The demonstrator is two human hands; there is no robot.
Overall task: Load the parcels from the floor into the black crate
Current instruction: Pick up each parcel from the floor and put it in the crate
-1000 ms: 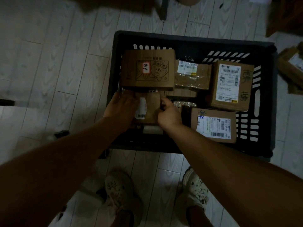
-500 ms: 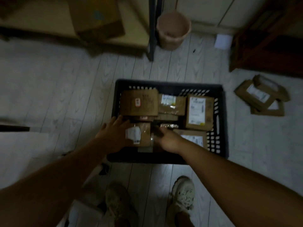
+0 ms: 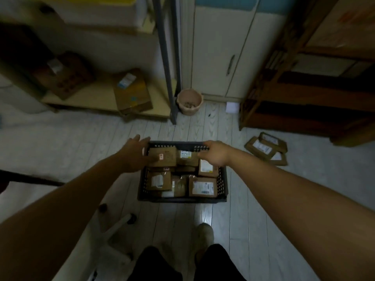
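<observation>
The black crate (image 3: pixel 182 199) stands on the pale floor in the middle of the view, filled with several brown cardboard parcels (image 3: pixel 202 187) with white labels. My left hand (image 3: pixel 135 154) hovers over the crate's far left corner with its fingers stretched out, holding nothing. Above the crate's far right side, my right hand (image 3: pixel 215 153) hangs with loosely curled fingers, and nothing is in it. A small stack of flat brown parcels (image 3: pixel 266 148) lies on the floor to the right of the crate.
A pink bucket (image 3: pixel 190 102) stands beyond the crate by a dark metal post (image 3: pixel 166 63). A low shelf at left carries cardboard boxes (image 3: pixel 132 92). A dark wooden rack (image 3: pixel 304 102) fills the right. A white object (image 3: pixel 118 227) lies by my feet.
Both hands let go of the small parcel at the crate's near left and lifted away. The view rose and pulled back, showing more of the room.
</observation>
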